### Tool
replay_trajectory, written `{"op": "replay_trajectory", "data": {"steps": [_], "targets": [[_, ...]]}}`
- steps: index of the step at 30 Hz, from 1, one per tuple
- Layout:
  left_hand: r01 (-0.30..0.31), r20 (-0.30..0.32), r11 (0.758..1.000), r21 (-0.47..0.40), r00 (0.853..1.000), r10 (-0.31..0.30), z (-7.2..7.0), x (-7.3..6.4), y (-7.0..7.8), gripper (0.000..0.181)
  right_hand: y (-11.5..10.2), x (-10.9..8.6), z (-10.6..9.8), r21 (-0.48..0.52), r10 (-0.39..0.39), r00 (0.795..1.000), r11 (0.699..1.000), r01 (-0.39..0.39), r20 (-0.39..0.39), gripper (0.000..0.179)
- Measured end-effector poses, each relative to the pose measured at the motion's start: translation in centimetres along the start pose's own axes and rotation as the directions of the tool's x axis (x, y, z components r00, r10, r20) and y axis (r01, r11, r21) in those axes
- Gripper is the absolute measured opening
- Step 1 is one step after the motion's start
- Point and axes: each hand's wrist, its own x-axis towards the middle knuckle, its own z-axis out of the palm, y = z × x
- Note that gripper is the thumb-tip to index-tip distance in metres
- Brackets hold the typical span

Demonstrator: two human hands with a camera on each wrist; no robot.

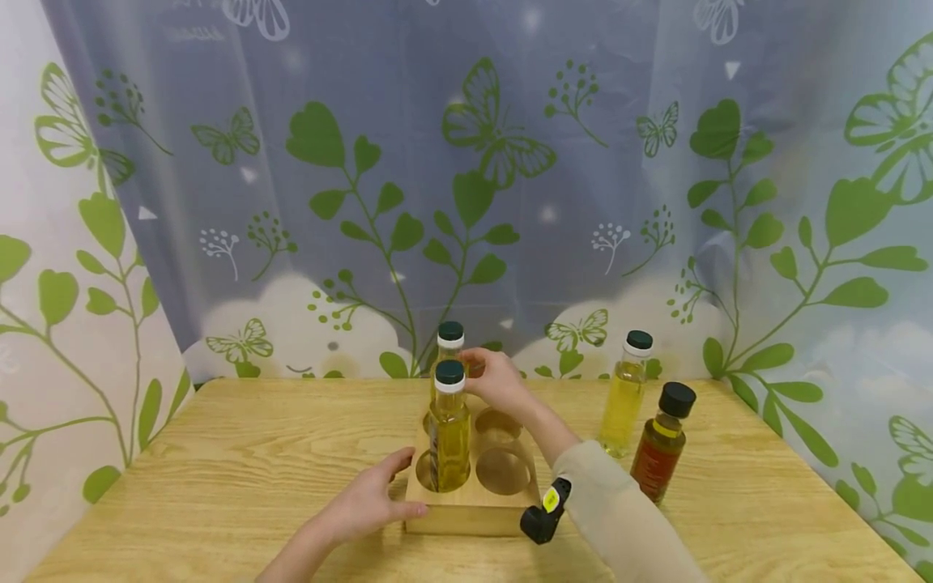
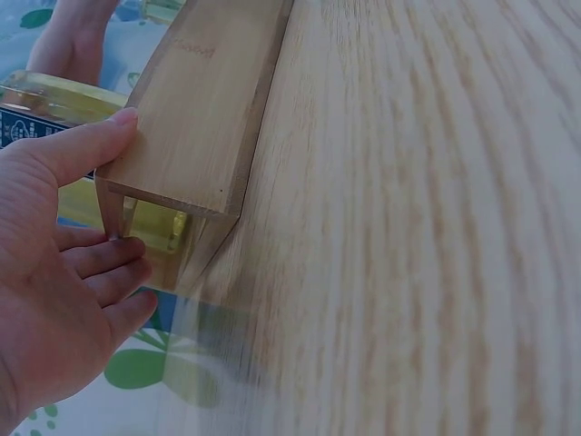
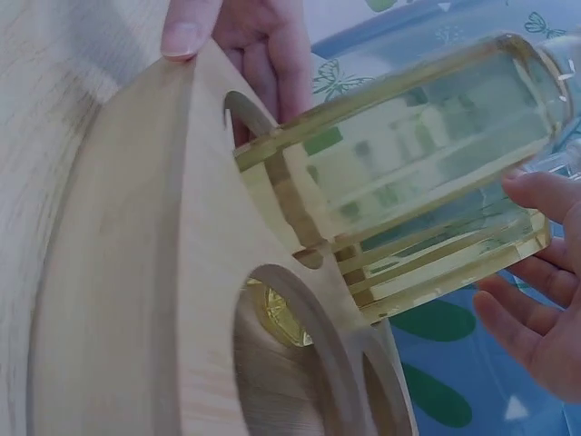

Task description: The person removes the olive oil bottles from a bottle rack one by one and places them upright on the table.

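A wooden bottle rack [image 1: 477,518] with round holes stands on the table. My left hand [image 1: 372,498] holds its front left corner, the thumb on the front face and the other fingers along the side. In the front left hole stands an oil bottle [image 1: 452,441] with a dark green cap. Behind it is a similar oil bottle [image 1: 450,340], partly hidden, in the rear left of the rack. My right hand [image 1: 499,382] grips this rear bottle. In the right wrist view, the thumb and fingers of the right hand [image 3: 549,300] lie on either side of its upper part.
To the right of the rack stand a clear bottle of yellow oil [image 1: 623,405] and a darker, black-capped bottle [image 1: 659,453] with a red label. The wooden table [image 1: 277,437] ends at a patterned curtain [image 1: 408,162] behind. Holes on the rack's right side hold no bottles.
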Motion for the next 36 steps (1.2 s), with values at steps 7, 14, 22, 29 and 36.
{"op": "replay_trajectory", "data": {"steps": [7,14,22,29,36], "targets": [[-0.007,-0.008,1.0,0.01,1.0,0.007,-0.1,0.1,0.1,0.088,-1.0,0.1,-1.6,0.009,0.025,0.999,1.0,-0.025,-0.035,0.048],[-0.013,-0.009,1.0,0.015,1.0,0.013,-0.1,0.2,0.1,0.087,-1.8,0.0,-3.3,0.036,0.041,0.999,0.999,-0.041,-0.001,0.057],[-0.011,-0.007,1.0,0.017,1.0,0.011,-0.1,0.1,0.1,0.088,-1.9,-0.4,-5.2,0.039,0.041,0.999,0.998,-0.042,0.015,0.06],[0.0,-0.003,1.0,0.011,1.0,0.001,0.0,0.0,0.0,0.088,-0.7,-1.3,-7.0,0.068,0.049,0.998,0.996,-0.051,0.037,0.063],[0.003,-0.009,1.0,0.014,1.0,-0.003,0.0,0.0,0.0,0.088,0.4,-2.2,-9.0,0.055,0.075,0.997,0.996,-0.077,0.035,0.066]]}}
